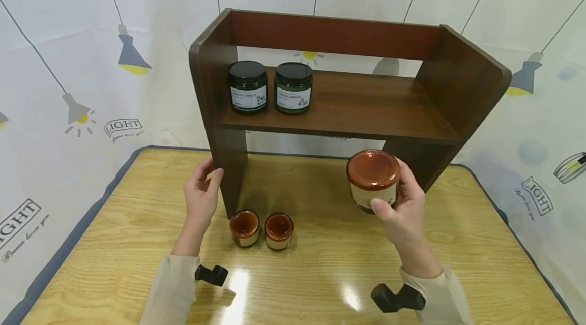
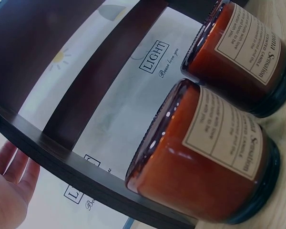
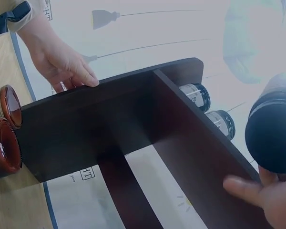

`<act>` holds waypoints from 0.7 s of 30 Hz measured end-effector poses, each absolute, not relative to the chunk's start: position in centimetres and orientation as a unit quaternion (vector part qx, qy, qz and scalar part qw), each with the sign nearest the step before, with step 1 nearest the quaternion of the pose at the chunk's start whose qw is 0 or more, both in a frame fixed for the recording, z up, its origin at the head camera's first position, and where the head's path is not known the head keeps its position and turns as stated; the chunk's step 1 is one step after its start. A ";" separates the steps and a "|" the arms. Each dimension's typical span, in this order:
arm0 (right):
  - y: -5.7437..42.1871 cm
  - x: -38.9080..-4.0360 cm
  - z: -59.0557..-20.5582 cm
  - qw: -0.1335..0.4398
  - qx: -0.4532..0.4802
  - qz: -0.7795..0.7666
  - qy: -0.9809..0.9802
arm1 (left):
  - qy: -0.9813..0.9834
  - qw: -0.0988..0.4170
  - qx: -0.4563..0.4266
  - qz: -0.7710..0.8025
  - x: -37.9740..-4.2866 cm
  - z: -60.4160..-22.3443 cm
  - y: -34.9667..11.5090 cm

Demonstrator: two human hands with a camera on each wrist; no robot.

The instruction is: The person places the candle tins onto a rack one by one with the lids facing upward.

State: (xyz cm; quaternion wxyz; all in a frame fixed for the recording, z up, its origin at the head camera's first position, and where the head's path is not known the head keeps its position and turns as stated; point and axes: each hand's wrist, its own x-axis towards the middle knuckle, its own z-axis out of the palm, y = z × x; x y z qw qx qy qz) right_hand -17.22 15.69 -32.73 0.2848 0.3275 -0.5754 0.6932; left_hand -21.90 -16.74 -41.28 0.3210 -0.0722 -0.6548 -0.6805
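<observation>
Where I'm looking from the left, the person's left hand (image 1: 201,194) touches the wooden shelf unit's left side panel (image 1: 231,172), its fingers loose and gripping nothing. Just inside that panel, two amber scented candle jars (image 1: 278,239) stand side by side on the wood-grain table (image 1: 320,274), dark lids down; above them, two dark green scented candle jars (image 1: 293,97) sit upright on the upper board (image 1: 366,106). Farther right, the right hand (image 1: 408,210) grasps a third amber jar (image 1: 372,170), also lid down, aloft near the right side panel (image 1: 471,73).
</observation>
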 end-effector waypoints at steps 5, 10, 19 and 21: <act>15.4 -17.1 -32.6 0.284 0.332 0.699 -0.566 | -0.654 0.320 -0.069 -0.682 -21.9 -41.2 -16.7; 15.5 -17.3 -32.1 0.292 0.326 0.704 -0.559 | -0.650 0.319 -0.073 -0.685 -22.0 -41.3 -16.7; 16.4 -16.9 -29.8 0.278 0.322 0.704 -0.569 | -0.648 0.324 -0.078 -0.684 -22.1 -41.5 -16.8; 16.5 -16.7 -29.2 0.268 0.319 0.698 -0.582 | -0.648 0.324 -0.078 -0.685 -22.0 -41.4 -16.8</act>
